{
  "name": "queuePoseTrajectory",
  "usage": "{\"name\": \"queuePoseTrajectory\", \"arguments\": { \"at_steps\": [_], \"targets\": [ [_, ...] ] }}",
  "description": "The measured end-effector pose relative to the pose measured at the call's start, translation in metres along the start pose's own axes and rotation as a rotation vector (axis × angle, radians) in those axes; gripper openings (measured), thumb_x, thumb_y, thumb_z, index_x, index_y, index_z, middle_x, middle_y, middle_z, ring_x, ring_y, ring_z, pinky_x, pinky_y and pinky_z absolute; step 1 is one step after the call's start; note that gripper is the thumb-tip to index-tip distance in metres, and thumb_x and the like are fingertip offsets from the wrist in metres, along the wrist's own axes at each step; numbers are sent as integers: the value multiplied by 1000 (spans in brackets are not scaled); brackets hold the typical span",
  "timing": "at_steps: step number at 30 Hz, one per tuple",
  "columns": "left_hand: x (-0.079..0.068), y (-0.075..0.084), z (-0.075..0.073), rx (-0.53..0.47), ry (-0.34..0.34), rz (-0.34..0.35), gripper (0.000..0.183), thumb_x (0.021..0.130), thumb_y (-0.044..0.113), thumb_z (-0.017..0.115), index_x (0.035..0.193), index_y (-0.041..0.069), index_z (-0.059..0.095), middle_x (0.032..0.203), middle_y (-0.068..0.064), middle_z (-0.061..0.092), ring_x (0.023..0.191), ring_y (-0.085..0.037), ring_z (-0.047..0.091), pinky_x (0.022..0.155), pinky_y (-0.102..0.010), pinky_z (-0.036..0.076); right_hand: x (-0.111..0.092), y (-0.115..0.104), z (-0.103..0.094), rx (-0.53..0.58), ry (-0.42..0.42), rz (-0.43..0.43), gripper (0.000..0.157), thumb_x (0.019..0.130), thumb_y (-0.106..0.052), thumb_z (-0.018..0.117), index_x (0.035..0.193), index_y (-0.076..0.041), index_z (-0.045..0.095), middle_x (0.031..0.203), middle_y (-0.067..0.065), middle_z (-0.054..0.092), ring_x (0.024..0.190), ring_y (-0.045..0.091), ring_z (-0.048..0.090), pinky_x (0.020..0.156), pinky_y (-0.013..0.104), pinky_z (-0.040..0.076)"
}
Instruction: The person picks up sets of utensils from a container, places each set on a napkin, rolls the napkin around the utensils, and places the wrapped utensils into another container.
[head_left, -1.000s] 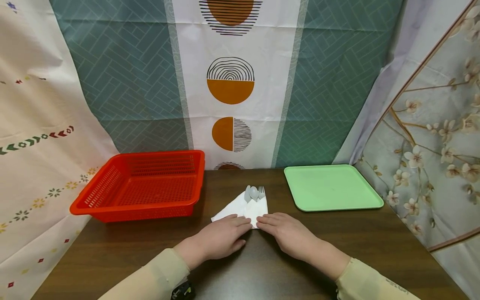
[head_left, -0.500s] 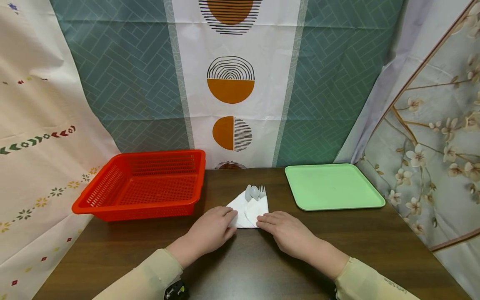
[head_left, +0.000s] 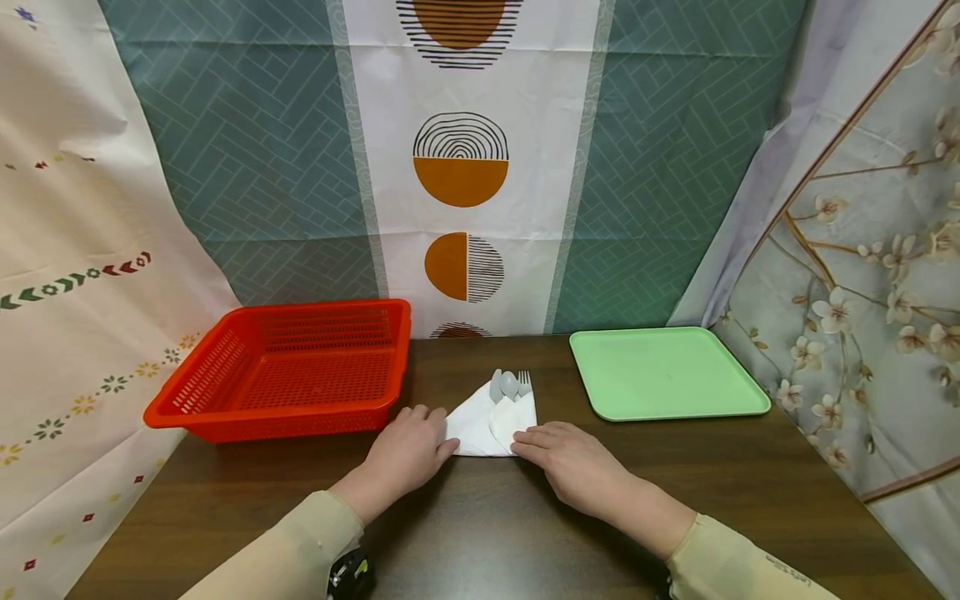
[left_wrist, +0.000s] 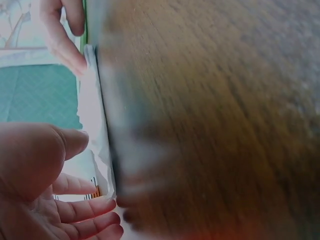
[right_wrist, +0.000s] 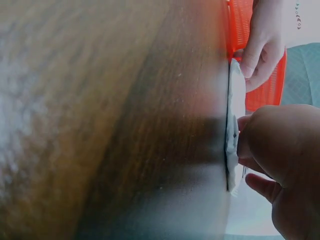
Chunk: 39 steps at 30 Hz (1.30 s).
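Nearest us, pale sleeves (head_left: 288,542) reach in over the table (head_left: 468,533) from eight and four o'clock, and the napkin (head_left: 478,429) sits mid-dial, white, folded, flat on the wood! Left hand (head_left: 405,454) at its left corner, between eight and nine: thumb set apart from the fingers, fingertips touching the edge, no clamp there. Right hand (head_left: 568,460) at four: fingers close together, nearly straight, tips resting on the napkin's near right part. And up at twelve, poking out of the fold side by side, it's knife (head_left: 496,388), spoon (head_left: 509,385), fork (head_left: 524,382), handles hidden inside! Farther out, the red basket (head_left: 277,417) takes ten o'clock, the green tray (head_left: 667,375) between two and three. Behind everything, at twelve, hangs a teal-and-white cloth (head_left: 487,92) with orange-and-black discs.
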<state>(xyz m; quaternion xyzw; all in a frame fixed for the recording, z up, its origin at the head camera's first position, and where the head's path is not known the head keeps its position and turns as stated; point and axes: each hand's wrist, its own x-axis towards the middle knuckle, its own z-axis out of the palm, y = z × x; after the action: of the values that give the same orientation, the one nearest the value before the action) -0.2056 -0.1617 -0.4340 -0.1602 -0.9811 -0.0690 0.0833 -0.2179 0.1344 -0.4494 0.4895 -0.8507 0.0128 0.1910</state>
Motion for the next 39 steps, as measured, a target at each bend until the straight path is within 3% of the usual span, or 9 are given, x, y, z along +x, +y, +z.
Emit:
{"name": "queuePoseTrajectory", "arguments": {
  "at_steps": [6, 19, 22, 26, 29, 34, 38, 39],
  "targets": [
    [5, 2, 0, 20, -50, -90, 47, 98, 41, 83, 114, -1, 70, 104, -18, 66, 95, -34, 63, 84, -49, 60, 2, 0, 1, -3, -15, 5, 41, 95, 3, 78, 134, -10, 78, 137, 5, 75, 124, 25, 71, 109, 44, 54],
    [16, -1, 0, -45, -146, -179, 53, 93, 44, 88, 110, -2, 69, 96, -14, 64, 94, -33, 64, 83, -51, 58, 5, -1, 4, -17, -24, 2, 38, 96, 1, 77, 132, -11, 79, 134, 4, 75, 122, 23, 71, 110, 41, 53],
    [19, -2, 1, -82, -161, -184, 49, 92, 42, 88, 107, 0, 68, 95, -12, 62, 94, -32, 62, 84, -51, 57, 5, -1, 4, -19, -32, 9, 39, 96, 2, 76, 133, -11, 79, 134, 3, 75, 122, 23, 71, 110, 41, 53],
    [21, -3, 1, -176, -163, -190, 41, 92, 35, 89, 102, 5, 62, 84, -7, 59, 79, -26, 61, 70, -43, 54, 6, -1, 4, -18, -39, 15, 42, 94, 3, 76, 133, -12, 79, 134, 3, 75, 123, 23, 71, 111, 41, 53],
    [22, -3, -1, -246, -168, -208, 41, 92, 30, 89, 108, 7, 60, 80, -4, 61, 71, -22, 59, 64, -39, 51, 6, -1, 4, -17, -39, 15, 42, 94, 3, 76, 133, -12, 79, 135, 3, 75, 123, 23, 71, 110, 41, 53],
    [22, -5, -2, -313, -178, -235, 42, 92, 28, 90, 116, 5, 64, 86, -5, 67, 75, -22, 61, 70, -40, 53, 6, -1, 4, -16, -42, 15, 42, 93, 3, 76, 133, -11, 78, 135, 3, 74, 123, 23, 71, 109, 41, 54],
    [23, -8, -1, -346, -195, -211, 31, 93, 25, 87, 106, 2, 72, 82, -4, 65, 74, -23, 58, 69, -39, 51, 6, -1, 4, -12, -49, 19, 43, 93, 4, 76, 133, -11, 78, 135, 3, 74, 123, 23, 70, 109, 41, 54],
    [23, -13, 7, -350, -179, -174, 29, 95, 28, 85, 102, 2, 73, 81, -3, 64, 73, -22, 56, 67, -38, 49, 5, -1, 3, -12, -49, 20, 43, 93, 4, 76, 133, -11, 78, 135, 3, 74, 123, 23, 71, 109, 41, 54]
  ]
}}
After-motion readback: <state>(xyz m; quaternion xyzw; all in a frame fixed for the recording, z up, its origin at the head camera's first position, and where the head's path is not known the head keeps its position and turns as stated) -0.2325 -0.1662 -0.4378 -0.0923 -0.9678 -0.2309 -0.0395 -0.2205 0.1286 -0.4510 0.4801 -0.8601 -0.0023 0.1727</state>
